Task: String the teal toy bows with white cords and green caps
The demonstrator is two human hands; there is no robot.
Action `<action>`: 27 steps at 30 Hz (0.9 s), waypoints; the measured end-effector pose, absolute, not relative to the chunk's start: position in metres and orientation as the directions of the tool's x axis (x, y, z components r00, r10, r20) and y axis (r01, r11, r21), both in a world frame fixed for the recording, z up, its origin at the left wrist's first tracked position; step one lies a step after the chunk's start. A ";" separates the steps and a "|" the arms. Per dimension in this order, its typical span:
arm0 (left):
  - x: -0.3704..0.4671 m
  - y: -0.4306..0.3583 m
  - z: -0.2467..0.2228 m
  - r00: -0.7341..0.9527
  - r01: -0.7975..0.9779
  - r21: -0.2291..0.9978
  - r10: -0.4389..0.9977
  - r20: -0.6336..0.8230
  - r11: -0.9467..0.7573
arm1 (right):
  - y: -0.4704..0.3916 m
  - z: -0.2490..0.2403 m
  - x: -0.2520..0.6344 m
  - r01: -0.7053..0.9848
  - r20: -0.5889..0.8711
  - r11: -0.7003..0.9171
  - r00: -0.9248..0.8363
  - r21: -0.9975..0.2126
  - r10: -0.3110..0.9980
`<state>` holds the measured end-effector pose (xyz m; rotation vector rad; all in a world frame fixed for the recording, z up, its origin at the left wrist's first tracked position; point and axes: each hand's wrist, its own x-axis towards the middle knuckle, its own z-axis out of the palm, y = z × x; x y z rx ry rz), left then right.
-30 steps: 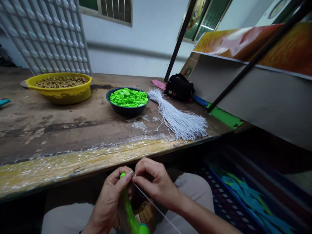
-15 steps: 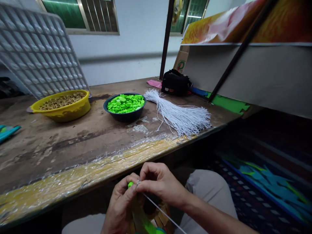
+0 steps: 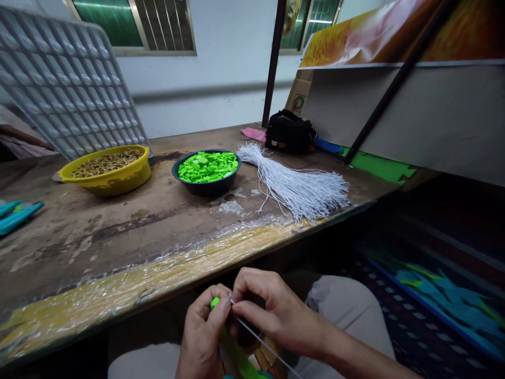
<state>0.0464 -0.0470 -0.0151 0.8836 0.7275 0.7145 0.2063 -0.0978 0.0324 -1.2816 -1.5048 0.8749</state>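
My left hand (image 3: 203, 331) pinches the green strip (image 3: 215, 302), my right hand (image 3: 272, 313) the white string (image 3: 262, 341). I should hold steady and pull gently.

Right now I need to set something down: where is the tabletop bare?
The widest free patch is the stained tabletop between the yellow basin, the dark bowl and the taped front edge. A narrower gap lies between basin and bowl. The right is crowded: bowl, white strings and black bag sit close.
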 end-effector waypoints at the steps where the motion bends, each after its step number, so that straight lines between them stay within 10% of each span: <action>1: 0.047 -0.048 -0.013 0.558 -0.253 0.850 0.787 -0.262 0.462 | -0.100 0.033 0.204 0.343 0.251 0.241 -0.016 -0.908 0.968; 8: 0.048 -0.051 0.002 0.561 -0.279 0.795 0.764 -0.320 0.538 | -0.105 0.030 0.197 0.614 0.521 0.499 -0.161 -0.612 0.838; 17: 0.043 -0.049 -0.012 0.509 -0.138 0.901 0.810 -0.292 0.411 | -0.103 0.042 0.203 0.229 -0.019 -0.031 0.054 -0.973 0.998; 27: 0.040 -0.045 -0.015 0.599 -0.188 0.851 0.743 -0.297 0.491 | -0.106 0.020 0.196 0.595 0.591 0.496 -0.044 -0.632 0.805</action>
